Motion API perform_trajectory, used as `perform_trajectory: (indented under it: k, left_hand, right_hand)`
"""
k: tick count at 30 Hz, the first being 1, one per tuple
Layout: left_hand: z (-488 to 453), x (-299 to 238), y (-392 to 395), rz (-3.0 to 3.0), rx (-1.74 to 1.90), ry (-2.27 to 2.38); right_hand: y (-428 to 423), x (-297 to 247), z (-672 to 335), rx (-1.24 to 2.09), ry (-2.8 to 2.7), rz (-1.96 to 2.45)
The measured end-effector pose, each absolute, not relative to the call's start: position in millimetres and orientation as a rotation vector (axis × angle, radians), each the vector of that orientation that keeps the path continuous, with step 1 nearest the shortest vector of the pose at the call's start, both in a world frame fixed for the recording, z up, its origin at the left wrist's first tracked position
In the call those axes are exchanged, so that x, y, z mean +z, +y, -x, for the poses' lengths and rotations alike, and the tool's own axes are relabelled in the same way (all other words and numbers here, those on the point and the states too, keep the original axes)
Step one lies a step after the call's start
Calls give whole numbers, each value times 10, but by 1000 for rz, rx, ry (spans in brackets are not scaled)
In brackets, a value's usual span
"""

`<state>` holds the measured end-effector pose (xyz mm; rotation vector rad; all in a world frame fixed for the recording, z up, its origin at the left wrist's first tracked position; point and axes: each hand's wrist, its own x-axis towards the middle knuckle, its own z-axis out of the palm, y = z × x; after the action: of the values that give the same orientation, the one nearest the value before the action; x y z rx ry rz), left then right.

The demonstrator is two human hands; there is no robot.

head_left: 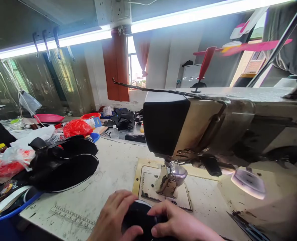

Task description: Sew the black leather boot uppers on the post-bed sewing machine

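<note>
A dark, curved black piece with a pale glint along its edge (138,214) is between my hands at the bottom of the view. Its lower part runs out of frame, and I cannot make out its kind. My left hand (114,214) grips it from the left, fingers over its far rim and thumb on the near face. My right hand (172,219) pinches its right side between thumb and fingers. Just beyond it stands the sewing machine (166,127), its presser foot and needle area (172,174) above the bed plate (147,174).
Stacked black pieces with white edging (70,172) lie on the left of the worktable (113,167), beside a blue bin (25,211) and plastic bags. A red bag (76,128), a clear bottle (114,132) and more black pieces are farther back. Tweezers-like metal tools (246,227) lie at lower right.
</note>
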<state>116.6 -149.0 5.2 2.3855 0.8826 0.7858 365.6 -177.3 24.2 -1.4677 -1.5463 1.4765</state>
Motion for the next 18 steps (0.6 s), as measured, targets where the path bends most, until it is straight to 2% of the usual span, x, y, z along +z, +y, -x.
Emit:
perform_trajectory:
  k: [3, 6, 9, 11, 15, 18]
  left_hand:
    - [-1359, 111, -1330, -2531, 736, 898]
    - [-1671, 243, -1316, -2599, 866, 760]
    - [-1998, 499, -1283, -2545, 996, 711]
    - [-2195, 683, -1196, -2433, 908, 811]
    - [-2485, 922, -885, -2138, 499, 893]
    - [-2578, 1006, -649, -2052, 425, 797]
  right_hand:
    - [-1906, 250, -3832, 1612, -1425, 1293]
    - [-1987, 404, -3982, 1738, -1383, 1052]
    - [-2011, 563, -4174, 1766, -1263, 943]
    - [-1994, 610, -4312, 1767, -1142, 909]
    - [-1898, 591, -4509, 1634, -1011, 898]
    - [-1831, 572, -4549, 1307, -1135, 1116]
